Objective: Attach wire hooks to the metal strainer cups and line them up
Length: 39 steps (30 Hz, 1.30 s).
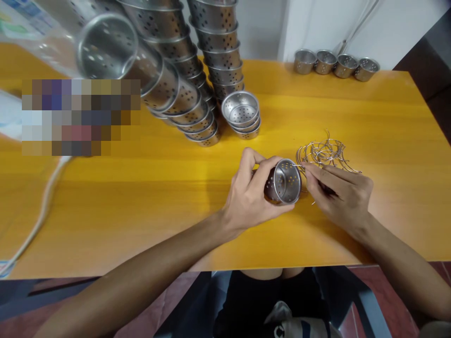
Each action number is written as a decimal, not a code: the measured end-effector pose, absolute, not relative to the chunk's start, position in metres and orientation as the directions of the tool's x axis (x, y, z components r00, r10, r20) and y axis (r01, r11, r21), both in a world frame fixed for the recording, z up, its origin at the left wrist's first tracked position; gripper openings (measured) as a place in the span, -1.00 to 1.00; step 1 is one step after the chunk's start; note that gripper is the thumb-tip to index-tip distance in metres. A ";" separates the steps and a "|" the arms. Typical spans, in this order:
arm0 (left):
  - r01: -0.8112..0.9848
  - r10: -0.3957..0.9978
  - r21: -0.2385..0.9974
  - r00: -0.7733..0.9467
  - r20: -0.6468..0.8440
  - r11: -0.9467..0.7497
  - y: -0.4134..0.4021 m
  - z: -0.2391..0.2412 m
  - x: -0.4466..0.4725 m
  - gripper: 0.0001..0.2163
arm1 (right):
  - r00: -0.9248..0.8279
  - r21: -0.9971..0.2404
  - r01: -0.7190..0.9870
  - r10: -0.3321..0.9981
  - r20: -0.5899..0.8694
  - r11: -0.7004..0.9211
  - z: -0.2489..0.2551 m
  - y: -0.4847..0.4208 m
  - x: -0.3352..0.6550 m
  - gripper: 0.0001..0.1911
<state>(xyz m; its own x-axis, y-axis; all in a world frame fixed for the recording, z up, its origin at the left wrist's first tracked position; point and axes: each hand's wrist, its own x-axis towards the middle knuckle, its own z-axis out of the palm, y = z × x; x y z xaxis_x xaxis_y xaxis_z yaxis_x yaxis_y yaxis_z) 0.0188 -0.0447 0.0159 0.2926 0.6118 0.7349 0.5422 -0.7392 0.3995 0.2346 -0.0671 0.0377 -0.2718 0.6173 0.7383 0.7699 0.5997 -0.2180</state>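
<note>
My left hand (252, 192) is wrapped round a perforated metal cup (288, 183), tilted so that its mouth faces right and toward me. In my right hand (340, 195), thumb and fingers pinch a thin metal wire (298, 165), whose end reaches the cup's upper rim. Whether the wire passes through a hole there is too small to tell. Just behind my right hand lies a loose heap of curved metal wires (326, 151) on the orange table, partly hidden by the fingers.
Tall stacks of perforated cups (223, 51) stand at the back left, one leaning (176, 91). A short stack (241, 110) sits in front. Several cups (326, 61) line the wall. A white cable (42, 211) crosses the orange table (158, 225) at left, near a blurred-out patch.
</note>
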 end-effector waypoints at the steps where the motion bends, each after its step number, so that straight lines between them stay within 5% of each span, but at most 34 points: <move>1: 0.547 0.620 0.406 0.290 0.729 -0.732 -0.044 0.015 0.019 -0.40 | -0.264 -0.235 0.767 0.627 0.733 0.597 0.039 -0.067 0.235 -0.79; 10: 0.500 0.651 0.466 0.300 0.698 -0.730 -0.043 0.014 0.017 -0.37 | -0.253 -0.318 0.709 0.648 0.719 0.629 0.038 -0.065 0.234 -0.80; 26: 0.532 0.610 0.392 0.331 0.720 -0.751 -0.044 0.014 0.020 -0.40 | -0.195 -0.365 0.707 0.664 0.722 0.605 0.036 -0.066 0.229 -0.80; 30: 0.507 0.659 0.451 0.372 0.654 -0.734 -0.043 0.012 0.020 -0.32 | -0.098 -0.601 0.618 0.808 0.581 0.507 0.035 -0.068 0.227 -0.78; 34: 0.466 0.660 0.471 0.460 0.594 -0.749 -0.043 0.011 0.020 -0.32 | -0.079 -0.942 0.240 0.972 0.220 0.233 0.031 -0.062 0.231 -0.76; 39: 0.426 0.632 0.467 0.516 0.579 -0.775 -0.043 0.012 0.021 -0.58 | -0.114 -0.997 0.006 0.990 0.077 0.078 0.025 -0.055 0.236 -0.78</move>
